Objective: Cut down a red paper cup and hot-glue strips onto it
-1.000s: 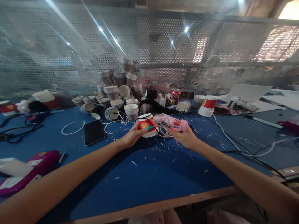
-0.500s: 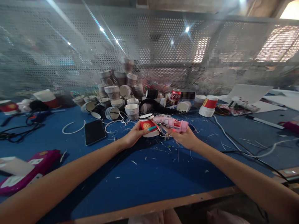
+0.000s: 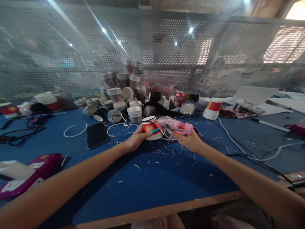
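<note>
My left hand [image 3: 135,139] is closed around the side of a red-and-white paper cup [image 3: 150,128] with a gold emblem, its thumb across the front. A thin teal piece [image 3: 154,130] shows at the thumb's tip. A dark cord runs around the cup. In my right hand [image 3: 188,140] is a pink glue gun [image 3: 177,125] with stringy strands hanging from it. Its front end points left, close against the cup's right side; whether they touch I cannot tell. Most of my right fingers are hidden under the glue gun.
Several grey-white cups [image 3: 134,114] are piled behind my hands, near a red drink can [image 3: 178,98]. A stack of paper cups [image 3: 213,108] stands at right. A black phone [image 3: 96,135] and a purple case [image 3: 45,165] lie left. White cables [image 3: 235,144] cross the blue table [image 3: 152,181].
The glue gun and my right hand have shifted very slightly. My left hand and the cup stay in the same place.
</note>
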`<state>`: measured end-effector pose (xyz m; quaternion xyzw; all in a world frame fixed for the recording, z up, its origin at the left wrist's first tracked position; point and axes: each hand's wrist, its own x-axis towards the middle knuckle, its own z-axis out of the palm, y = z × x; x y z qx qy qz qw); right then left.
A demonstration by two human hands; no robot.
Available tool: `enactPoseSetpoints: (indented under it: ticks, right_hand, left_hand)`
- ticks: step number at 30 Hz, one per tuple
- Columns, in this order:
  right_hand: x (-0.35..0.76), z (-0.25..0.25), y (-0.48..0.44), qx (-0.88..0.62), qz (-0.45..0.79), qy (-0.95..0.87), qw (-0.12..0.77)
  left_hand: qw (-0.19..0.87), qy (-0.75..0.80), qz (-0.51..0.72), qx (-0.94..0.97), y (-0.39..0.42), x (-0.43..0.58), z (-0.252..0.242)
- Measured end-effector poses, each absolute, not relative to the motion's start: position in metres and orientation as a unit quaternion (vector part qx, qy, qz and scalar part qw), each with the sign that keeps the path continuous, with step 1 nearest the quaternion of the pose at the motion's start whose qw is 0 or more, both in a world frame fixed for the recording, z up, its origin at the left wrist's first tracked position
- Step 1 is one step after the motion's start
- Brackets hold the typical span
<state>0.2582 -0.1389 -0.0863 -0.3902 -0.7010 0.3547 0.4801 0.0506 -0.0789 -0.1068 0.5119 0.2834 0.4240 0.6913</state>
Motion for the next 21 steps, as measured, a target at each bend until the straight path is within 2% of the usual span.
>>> enactPoseSetpoints:
  ticks: [21]
  right_hand:
    - [0.2613,-0.0854,-0.1360,-0.395,0.317,-0.707,0.493]
  left_hand:
    - [0.705,0.254,0.431,0.503,-0.0761,0.0489,-0.1081]
